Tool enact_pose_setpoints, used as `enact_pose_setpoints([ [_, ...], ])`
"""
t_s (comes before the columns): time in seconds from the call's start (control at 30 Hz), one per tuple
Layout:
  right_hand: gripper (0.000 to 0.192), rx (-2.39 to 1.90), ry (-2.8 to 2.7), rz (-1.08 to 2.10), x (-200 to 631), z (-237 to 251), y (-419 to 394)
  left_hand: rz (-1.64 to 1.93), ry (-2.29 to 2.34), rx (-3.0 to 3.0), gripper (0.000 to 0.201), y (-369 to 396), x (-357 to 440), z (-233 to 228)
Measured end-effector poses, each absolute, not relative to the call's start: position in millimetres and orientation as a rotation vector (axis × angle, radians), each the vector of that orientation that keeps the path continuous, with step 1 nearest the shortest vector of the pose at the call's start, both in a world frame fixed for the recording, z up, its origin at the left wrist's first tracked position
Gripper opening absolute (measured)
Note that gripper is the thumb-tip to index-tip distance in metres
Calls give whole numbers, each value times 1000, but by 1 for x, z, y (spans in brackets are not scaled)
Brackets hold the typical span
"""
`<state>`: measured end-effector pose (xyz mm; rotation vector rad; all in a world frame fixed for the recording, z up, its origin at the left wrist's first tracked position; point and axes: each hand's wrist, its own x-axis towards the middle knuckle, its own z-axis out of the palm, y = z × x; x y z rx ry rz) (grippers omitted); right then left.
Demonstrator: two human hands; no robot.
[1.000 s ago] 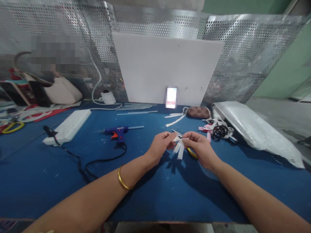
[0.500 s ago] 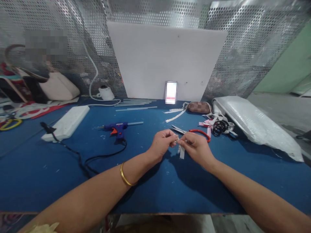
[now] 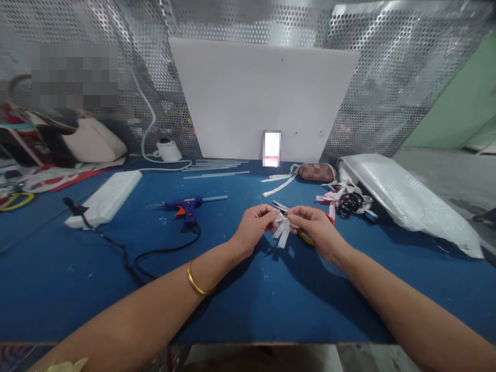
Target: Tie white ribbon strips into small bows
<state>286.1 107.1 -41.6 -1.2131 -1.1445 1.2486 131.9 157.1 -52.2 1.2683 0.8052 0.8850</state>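
Observation:
Above the blue table, both my hands pinch a white ribbon bow (image 3: 283, 235). My left hand (image 3: 253, 228) grips its left side between thumb and fingers, while my right hand (image 3: 316, 230) grips the right side. Two loose ribbon tails hang down between the hands; the fingers partly cover the loops. Scissors (image 3: 279, 205) lie just behind, their blades pointing left and their handles mostly hidden by my right hand. A blue glue gun (image 3: 188, 205) with a glue stick in its back rests to the left.
A white power strip (image 3: 110, 199) and black cord (image 3: 120, 245) lie at left. Cut ribbon strips (image 3: 279, 186), a checked pouch (image 3: 318, 172), black hair ties (image 3: 350, 204) and a plastic-wrapped package (image 3: 406, 199) are at right. A lit phone (image 3: 272, 148) leans against a white board (image 3: 263, 98).
My hands have drawn slightly apart, and more of the white bow shows between them. My right hand now hides more of the scissor handles.

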Motion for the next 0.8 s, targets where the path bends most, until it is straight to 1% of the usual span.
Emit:
enact_pose_setpoints([
  [0.07,21,-1218,-1127,1243,287,-43,108,880,818,1277,28,156,133,-52],
  [0.23,18,-1288,-1172,1116,287,-45,109,794,849,1339,33,154,133,-52],
  [0.4,20,-1287,-1229,1102,287,-48,110,762,850,1262,27,154,133,-56],
  [0.53,22,-1288,-1232,1091,288,-47,111,756,846,1223,25,155,133,-58],
  [0.73,33,-1235,-988,1246,292,-45,113,932,887,1225,23,156,134,-55],
  [0.8,34,-1232,-974,1323,293,-47,113,948,894,1245,23,155,135,-54],
])
